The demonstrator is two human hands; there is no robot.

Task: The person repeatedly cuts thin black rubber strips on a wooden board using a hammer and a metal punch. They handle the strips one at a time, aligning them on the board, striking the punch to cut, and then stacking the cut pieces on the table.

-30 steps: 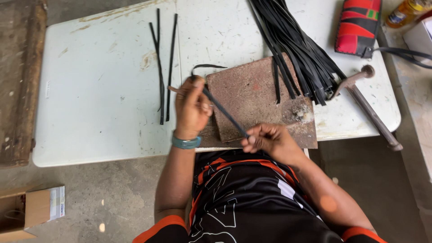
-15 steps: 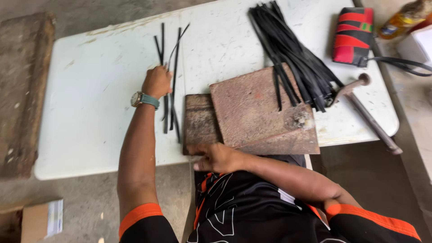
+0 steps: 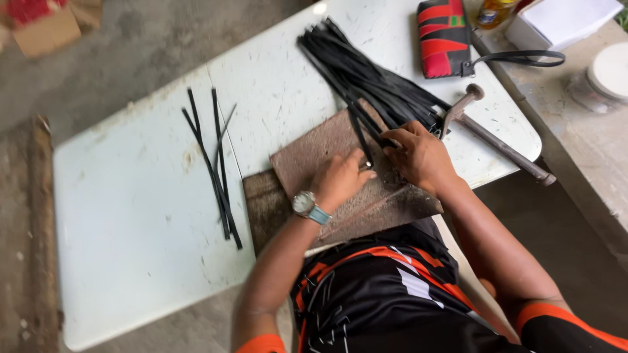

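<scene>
Both hands are pinching one black strip (image 3: 362, 138) on the brown board (image 3: 314, 153): left hand (image 3: 341, 178) is gripping its near end, right hand (image 3: 418, 155) is closing beside it, right under the strip pile (image 3: 366, 75).

— Room to pass on the left?
— Plenty: bare tabletop (image 3: 131, 216) left of the loose strips (image 3: 216, 167).
— And right?
— Crowded: strip bundle (image 3: 366, 78), hammer (image 3: 497, 137), pouch (image 3: 445, 36) packed close beside the board (image 3: 314, 150).
</scene>
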